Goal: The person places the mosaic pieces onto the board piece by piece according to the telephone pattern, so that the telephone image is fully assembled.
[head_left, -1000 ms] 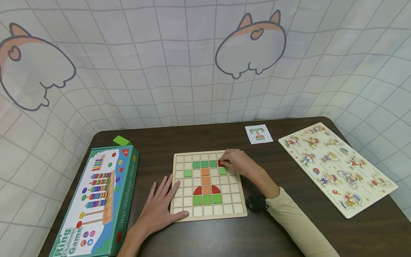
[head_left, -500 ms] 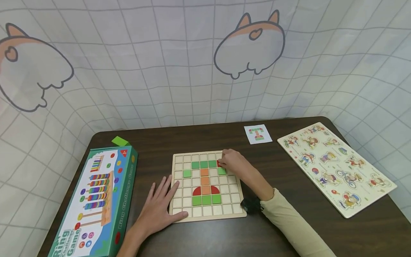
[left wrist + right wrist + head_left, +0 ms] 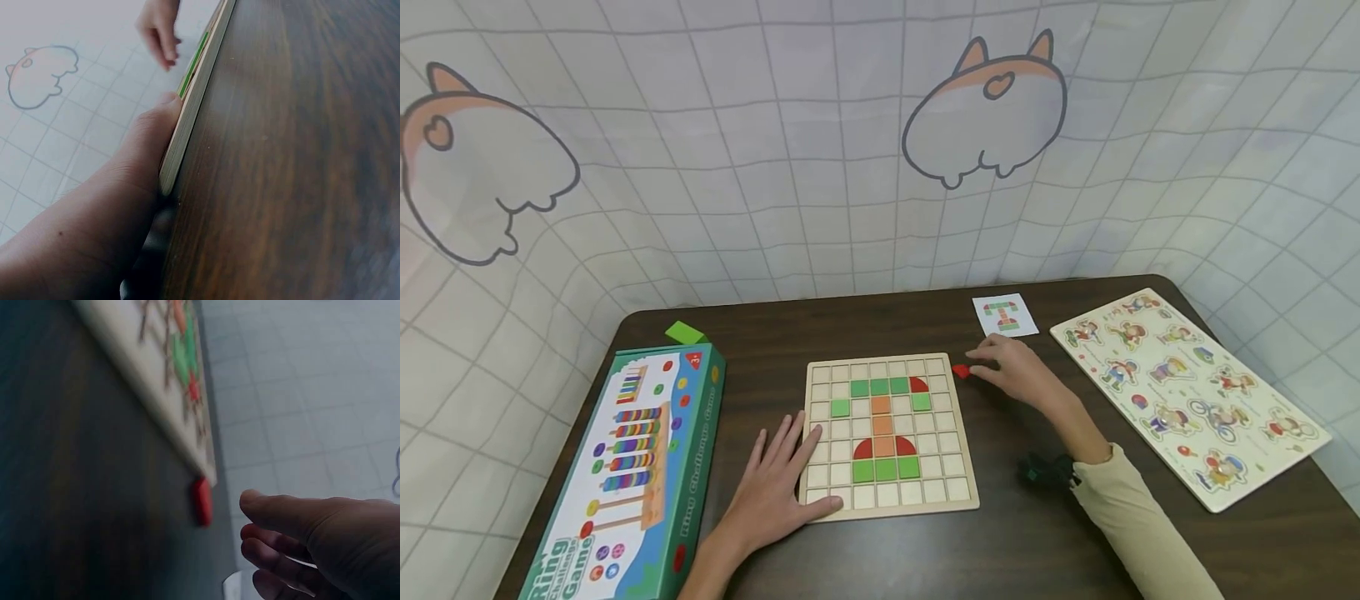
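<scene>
A wooden grid board [image 3: 889, 510] lies flat on the table with green, orange and red pieces set in its squares. My left hand [image 3: 771, 483] rests on its lower left corner, fingers spread. In the left wrist view the thumb [image 3: 165, 112] lies along the board's edge. A red quarter-round piece [image 3: 918, 384] sits in a square at the upper right of the board. Beyond the board's right edge lies a loose red piece [image 3: 961, 371]. My right hand [image 3: 1018, 371] is just right of it, thumb and fingers apart; the right wrist view shows a gap between them.
A white pattern card [image 3: 1006, 315] lies behind my right hand. To the right is a picture puzzle board [image 3: 1187, 396]. On the left stands a Ring Challenge Game box [image 3: 625, 475] with a green block [image 3: 686, 332] behind it. A patterned curtain [image 3: 850, 167] hangs beyond the table.
My right hand has left the red quarter-round piece in the board's upper right square and moved right to the loose red piece. The left hand stays in place.
</scene>
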Demonstrator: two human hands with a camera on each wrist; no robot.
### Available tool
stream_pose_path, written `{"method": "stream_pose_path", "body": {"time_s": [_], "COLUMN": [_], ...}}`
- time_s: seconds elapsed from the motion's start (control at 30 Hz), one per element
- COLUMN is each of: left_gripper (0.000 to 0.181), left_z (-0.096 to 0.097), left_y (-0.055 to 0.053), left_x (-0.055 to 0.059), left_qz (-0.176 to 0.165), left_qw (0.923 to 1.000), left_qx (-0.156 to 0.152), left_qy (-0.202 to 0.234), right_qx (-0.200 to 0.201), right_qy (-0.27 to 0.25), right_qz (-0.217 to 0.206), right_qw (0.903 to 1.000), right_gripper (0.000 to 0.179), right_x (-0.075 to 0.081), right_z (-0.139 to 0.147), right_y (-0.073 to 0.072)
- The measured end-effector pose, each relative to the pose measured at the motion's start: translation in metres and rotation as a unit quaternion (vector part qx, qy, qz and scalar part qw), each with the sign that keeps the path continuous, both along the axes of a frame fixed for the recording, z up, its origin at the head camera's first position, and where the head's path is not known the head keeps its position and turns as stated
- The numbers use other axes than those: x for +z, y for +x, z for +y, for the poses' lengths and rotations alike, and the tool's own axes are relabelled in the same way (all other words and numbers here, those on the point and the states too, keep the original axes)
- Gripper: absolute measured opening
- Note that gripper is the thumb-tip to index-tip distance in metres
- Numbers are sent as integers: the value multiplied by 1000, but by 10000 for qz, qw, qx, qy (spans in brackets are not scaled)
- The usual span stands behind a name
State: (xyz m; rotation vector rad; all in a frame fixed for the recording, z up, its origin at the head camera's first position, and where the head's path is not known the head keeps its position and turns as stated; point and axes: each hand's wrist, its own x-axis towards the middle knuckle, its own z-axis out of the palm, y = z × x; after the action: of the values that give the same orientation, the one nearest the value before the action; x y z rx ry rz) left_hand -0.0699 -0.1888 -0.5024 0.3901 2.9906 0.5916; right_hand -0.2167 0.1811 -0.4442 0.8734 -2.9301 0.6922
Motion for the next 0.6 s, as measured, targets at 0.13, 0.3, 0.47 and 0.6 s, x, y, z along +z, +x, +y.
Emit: {"method": "stream_pose_path", "body": {"time_s": [0.13, 0.3, 0.47, 0.6], "left_gripper": [102, 102, 103, 102], "left_z": [0, 0, 1, 1], "left_y": [0, 0, 0, 0], "left_x": [0, 0, 0, 1], "left_qz": [-39, -52, -34, -43], "left_qw": [10000, 10000, 10000, 10000], "left_qx": [20, 47, 48, 38], "left_qy": [-3, -5, -24, -10], "right_qx": [-6, 74, -25, -148], "right_qy": [-39, -318, -268, -132], "right_qz": [-355, -549, -654, -680], "right_qw": [9994, 9980, 9975, 9975], "right_gripper": [36, 44, 44, 44], "right_x": [-9, -9, -4, -7], "right_z": [10, 2, -7, -11], "right_y": [0, -1, 0, 0]}}
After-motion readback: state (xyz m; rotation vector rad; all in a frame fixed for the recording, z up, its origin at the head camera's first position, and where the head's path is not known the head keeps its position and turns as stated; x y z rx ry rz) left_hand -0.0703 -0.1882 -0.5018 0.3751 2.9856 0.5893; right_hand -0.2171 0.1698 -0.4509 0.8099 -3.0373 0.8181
